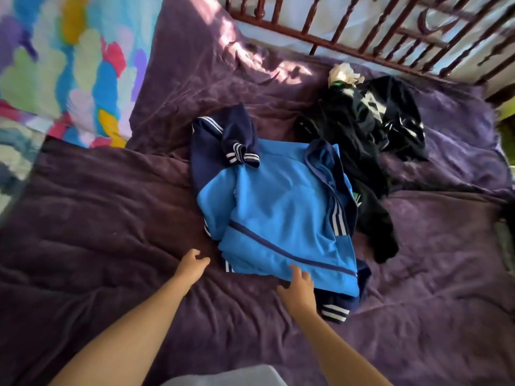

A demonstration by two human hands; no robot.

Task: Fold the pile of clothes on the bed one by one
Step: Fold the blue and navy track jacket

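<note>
On the bed (111,218) lie one blue jacket (281,213) and one black heap (362,129); the left hand (193,264) hovers loosely open, empty, while the right hand (298,291) rests relaxed fingers on the jacket's edge.

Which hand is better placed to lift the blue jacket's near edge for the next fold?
Probably right. The right hand lies on the near edge of the blue jacket; the left hand is off the fabric, over the purple blanket beside it.

Purple bed (117,218) bears blue jacket (278,213), black clothes (370,129)
</note>
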